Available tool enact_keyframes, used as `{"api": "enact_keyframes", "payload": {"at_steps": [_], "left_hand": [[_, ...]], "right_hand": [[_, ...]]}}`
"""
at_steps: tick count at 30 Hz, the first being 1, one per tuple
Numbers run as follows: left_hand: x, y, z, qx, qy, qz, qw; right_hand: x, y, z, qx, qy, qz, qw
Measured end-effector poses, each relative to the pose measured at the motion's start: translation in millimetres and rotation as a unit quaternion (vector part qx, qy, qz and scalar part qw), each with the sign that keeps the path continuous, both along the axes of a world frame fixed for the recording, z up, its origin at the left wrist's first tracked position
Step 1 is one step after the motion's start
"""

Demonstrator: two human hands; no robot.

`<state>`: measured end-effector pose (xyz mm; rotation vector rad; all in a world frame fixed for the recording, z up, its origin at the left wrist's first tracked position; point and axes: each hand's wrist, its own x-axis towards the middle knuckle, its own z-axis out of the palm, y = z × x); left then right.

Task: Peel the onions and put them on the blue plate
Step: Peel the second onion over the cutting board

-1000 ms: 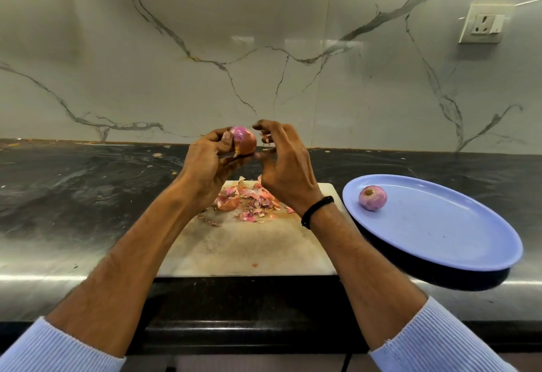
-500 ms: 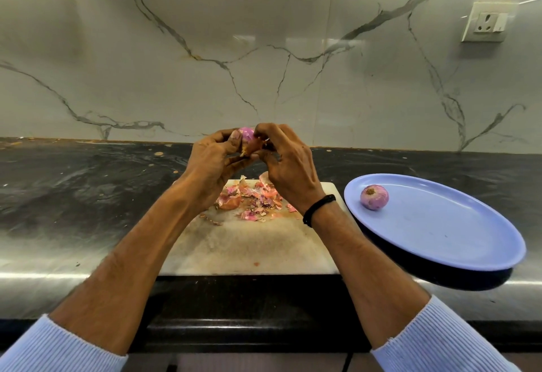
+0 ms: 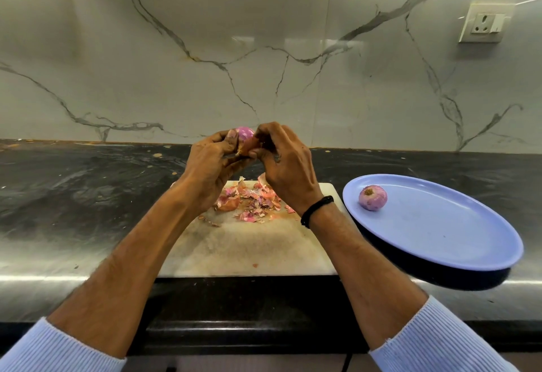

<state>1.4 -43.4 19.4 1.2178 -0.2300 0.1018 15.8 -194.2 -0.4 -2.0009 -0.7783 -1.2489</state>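
- Nearest, on this side of the cutting board point(image 3: 249, 248): pale blue ribbed sleeves point(image 3: 58, 348), pushed back off both forearms.
- Cutting board itself: pale, stained, flat on the dark tabletop point(image 3: 88, 195).
- Just right of the cutting board: blue plate point(image 3: 440, 254), with one peeled onion point(image 3: 373, 197) resting near its far-left rim.
- On the far half of the cutting board: loose heap of pink and brown peel scraps point(image 3: 252, 201).
- Raised above the cutting board's far edge: left hand point(image 3: 214, 163), grip curled round a partly peeled onion point(image 3: 245, 134), thumb against its side.
- Meeting it from the right: right hand point(image 3: 289, 166), black band point(image 3: 316, 210) at the wrist, grip narrow, pinching a brown flap of skin point(image 3: 250, 144) on that onion.
- Beyond the cutting board: grey-veined marble wall point(image 3: 205, 48), socket plate point(image 3: 485, 22) high to the right.
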Motion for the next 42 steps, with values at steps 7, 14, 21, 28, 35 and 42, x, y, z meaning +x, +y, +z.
{"api": "enact_keyframes", "payload": {"at_steps": [7, 14, 21, 28, 35, 42], "left_hand": [[-2.1, -0.5, 0.4, 0.032, -0.024, 0.006, 0.999], [-3.6, -3.4, 0.0, 0.047, -0.033, 0.006, 0.998], [-3.6, -0.9, 3.6, -0.024, 0.004, 0.011, 1.0], [-5.5, 1.7, 1.3, 0.008, -0.006, 0.023, 1.0], [-7.1, 0.6, 0.4, 0.027, -0.023, 0.005, 0.999], [-2.0, 2.8, -1.2, 0.047, -0.035, -0.006, 0.998]], "right_hand": [[2.0, -1.4, -0.4, -0.003, -0.028, -0.033, 0.999], [5.9, -3.4, -1.5, -0.002, -0.031, -0.055, 0.998], [4.7, -0.2, -3.6, 0.017, 0.011, -0.044, 0.999], [4.5, 1.4, -4.0, 0.007, 0.059, 0.027, 0.998], [4.0, 2.4, -3.8, -0.015, 0.035, 0.033, 0.999], [1.5, 2.0, -2.8, -0.037, 0.017, 0.03, 0.999]]}}
